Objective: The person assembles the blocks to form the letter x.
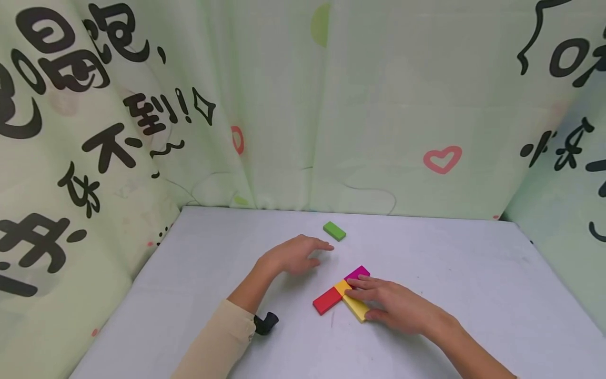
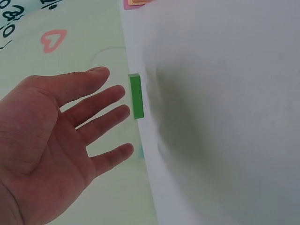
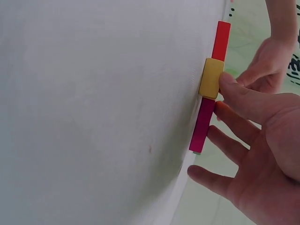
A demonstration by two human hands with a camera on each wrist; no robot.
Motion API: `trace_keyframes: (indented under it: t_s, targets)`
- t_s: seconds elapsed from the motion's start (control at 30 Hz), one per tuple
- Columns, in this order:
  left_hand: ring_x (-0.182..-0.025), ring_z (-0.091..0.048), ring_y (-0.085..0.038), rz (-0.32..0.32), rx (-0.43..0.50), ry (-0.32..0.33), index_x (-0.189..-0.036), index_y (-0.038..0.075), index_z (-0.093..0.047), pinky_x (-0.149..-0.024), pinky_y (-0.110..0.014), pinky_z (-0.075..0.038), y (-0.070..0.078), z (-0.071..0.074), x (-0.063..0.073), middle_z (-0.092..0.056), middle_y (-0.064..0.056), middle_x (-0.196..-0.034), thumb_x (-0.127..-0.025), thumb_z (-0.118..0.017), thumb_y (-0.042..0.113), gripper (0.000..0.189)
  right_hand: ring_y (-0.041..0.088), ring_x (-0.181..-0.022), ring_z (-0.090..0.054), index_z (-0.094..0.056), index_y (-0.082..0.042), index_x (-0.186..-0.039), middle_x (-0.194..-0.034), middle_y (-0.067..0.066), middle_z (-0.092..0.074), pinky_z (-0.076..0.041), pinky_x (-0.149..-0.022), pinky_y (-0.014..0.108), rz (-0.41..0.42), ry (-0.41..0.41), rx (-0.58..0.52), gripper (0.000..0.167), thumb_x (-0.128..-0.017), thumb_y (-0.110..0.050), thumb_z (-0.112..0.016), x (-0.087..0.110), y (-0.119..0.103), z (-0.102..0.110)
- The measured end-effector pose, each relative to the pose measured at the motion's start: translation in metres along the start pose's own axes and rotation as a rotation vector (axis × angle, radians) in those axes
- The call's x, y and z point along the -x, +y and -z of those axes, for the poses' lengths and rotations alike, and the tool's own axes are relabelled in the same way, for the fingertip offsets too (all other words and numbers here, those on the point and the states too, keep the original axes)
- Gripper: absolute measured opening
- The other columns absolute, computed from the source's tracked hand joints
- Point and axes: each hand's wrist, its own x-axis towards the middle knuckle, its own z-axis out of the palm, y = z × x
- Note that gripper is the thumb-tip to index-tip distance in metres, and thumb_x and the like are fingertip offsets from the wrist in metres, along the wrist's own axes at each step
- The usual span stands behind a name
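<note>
On the white table, a red block (image 1: 327,301) and a magenta block (image 1: 358,273) lie in one slanting line. An orange-yellow part (image 1: 343,287) shows between them, and a yellow block (image 1: 356,309) runs from there toward the front right. My right hand (image 1: 402,305) lies over the right side of this group. Its thumb touches the yellow block near its front end, and its fairly straight fingers rest at the magenta block and the middle. My left hand (image 1: 298,255) hovers with spread fingers and nothing in it, just short of a green block (image 1: 334,231).
A light green curtain (image 1: 369,105) with black writing and pink hearts hangs behind the table (image 1: 473,295) and along both sides. A black strap piece (image 1: 266,323) sticks out at the left cuff.
</note>
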Motion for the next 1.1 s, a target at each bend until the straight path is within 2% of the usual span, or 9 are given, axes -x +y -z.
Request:
trace_keyframes:
  t_s: [0.27,0.53,0.7,0.97,1.1]
  targets:
    - [-0.147,-0.048,-0.022,-0.002,0.014,0.027,-0.151,0.023,-0.058,-0.119,-0.044,-0.043,-0.007,0.009,-0.019,-0.056,-0.002,-0.155,-0.104,-0.063,0.016,0.048,0.033,-0.146,-0.049,-0.062,-0.016,-0.146,-0.158,0.002,-0.052,-0.047,-0.111,0.054,0.015,0.013,-0.028,0.052,-0.095,-0.016,-0.075,0.000,0.001,-0.001]
    - [-0.145,-0.049,-0.024,-0.047,0.015,0.107,-0.147,0.016,-0.061,-0.120,-0.043,-0.042,-0.012,0.020,-0.040,-0.058,-0.004,-0.151,-0.103,-0.061,0.008,0.044,0.033,-0.147,-0.048,-0.062,-0.016,-0.147,-0.159,0.003,-0.052,-0.047,-0.112,0.055,0.017,0.000,-0.042,0.053,-0.096,-0.016,-0.075,-0.003,0.002,-0.002]
    - [-0.145,-0.049,-0.026,-0.064,-0.005,0.102,-0.147,0.015,-0.061,-0.120,-0.043,-0.043,-0.012,0.023,-0.051,-0.058,-0.006,-0.151,-0.103,-0.061,0.006,0.045,0.033,-0.147,-0.047,-0.062,-0.015,-0.147,-0.159,0.003,-0.051,-0.046,-0.112,0.055,0.013,-0.002,-0.045,0.053,-0.095,-0.015,-0.075,-0.003,0.002,-0.002]
    - [-0.142,-0.050,-0.023,-0.019,0.000,0.072,-0.145,0.019,-0.063,-0.118,-0.040,-0.044,-0.011,0.021,-0.069,-0.058,-0.004,-0.150,-0.100,-0.059,0.001,0.049,0.034,-0.147,-0.047,-0.062,-0.015,-0.147,-0.158,0.004,-0.052,-0.047,-0.112,0.055,0.011,-0.008,-0.045,0.053,-0.095,-0.015,-0.075,-0.003,0.001,-0.002]
    - [-0.136,-0.053,-0.023,-0.022,0.013,0.075,-0.142,0.021,-0.065,-0.115,-0.038,-0.047,-0.009,0.019,-0.078,-0.060,-0.006,-0.146,-0.098,-0.057,-0.004,0.051,0.034,-0.147,-0.047,-0.062,-0.015,-0.147,-0.158,0.004,-0.052,-0.048,-0.111,0.055,0.001,-0.014,-0.046,0.054,-0.095,-0.016,-0.076,-0.002,0.000,-0.002]
